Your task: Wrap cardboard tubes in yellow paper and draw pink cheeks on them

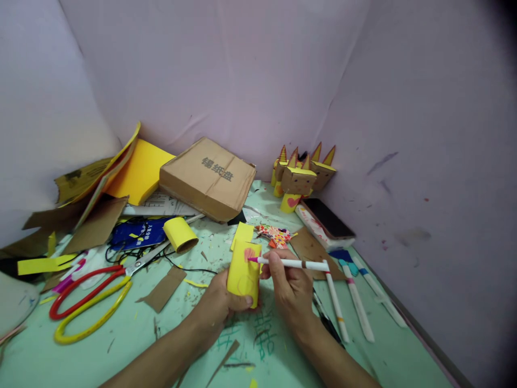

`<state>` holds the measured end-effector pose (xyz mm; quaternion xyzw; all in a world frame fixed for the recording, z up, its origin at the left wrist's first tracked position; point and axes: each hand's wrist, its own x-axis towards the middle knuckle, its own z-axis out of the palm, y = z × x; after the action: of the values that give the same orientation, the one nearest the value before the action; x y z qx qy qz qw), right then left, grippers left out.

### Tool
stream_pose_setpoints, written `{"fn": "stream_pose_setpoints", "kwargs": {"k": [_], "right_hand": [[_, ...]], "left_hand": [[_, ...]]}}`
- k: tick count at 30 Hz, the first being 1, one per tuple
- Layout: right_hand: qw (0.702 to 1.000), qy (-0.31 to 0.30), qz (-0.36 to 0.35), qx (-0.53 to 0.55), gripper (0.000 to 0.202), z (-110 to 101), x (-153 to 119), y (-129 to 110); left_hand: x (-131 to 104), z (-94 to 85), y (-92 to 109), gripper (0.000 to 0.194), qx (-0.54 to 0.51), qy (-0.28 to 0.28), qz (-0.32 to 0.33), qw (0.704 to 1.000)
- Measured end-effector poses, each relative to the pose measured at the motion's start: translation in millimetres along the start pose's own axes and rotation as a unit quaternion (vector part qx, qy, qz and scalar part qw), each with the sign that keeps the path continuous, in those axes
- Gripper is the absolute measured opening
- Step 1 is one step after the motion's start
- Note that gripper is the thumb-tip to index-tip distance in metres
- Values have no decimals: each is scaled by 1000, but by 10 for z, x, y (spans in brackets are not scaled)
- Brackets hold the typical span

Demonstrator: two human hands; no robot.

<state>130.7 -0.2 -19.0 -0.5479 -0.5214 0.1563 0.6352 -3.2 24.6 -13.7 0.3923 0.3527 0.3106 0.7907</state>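
Observation:
My left hand (220, 302) grips a yellow paper-covered cardboard tube (241, 277) around its lower end, thumb across the front. Between the fingers of my right hand (293, 285) is a white marker (288, 263) with a pink tip, which meets the tube's upper part. A pink filled-in heart shape shows there, with a faint outline lower down. Just behind the tube lies a yellow paper piece (243, 233), and beside it a colourful patterned scrap (274, 235). Another yellow tube (180, 235) rests on its side to the left.
Red-and-yellow-handled scissors (91, 302) lie at left, near cardboard scraps (163, 291). A cardboard box (208, 178) stands at the back, with cardboard figures (299, 180) to its right. A phone (329, 217) and several markers (357, 302) are on the right. Walls enclose the table.

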Motion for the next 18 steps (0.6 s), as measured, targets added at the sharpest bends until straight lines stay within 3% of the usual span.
{"fn": "stream_pose_setpoints", "kwargs": {"k": [11,18], "right_hand": [[1000,-8,-21,-8,21,6,8,0],[1000,-6,-18,1,22,-4,2,-6]], "left_hand": [[20,-44,-23,58,-4,-19,-1,1000],[5,-4,-6,57,-1,3,-1,1000]]}}
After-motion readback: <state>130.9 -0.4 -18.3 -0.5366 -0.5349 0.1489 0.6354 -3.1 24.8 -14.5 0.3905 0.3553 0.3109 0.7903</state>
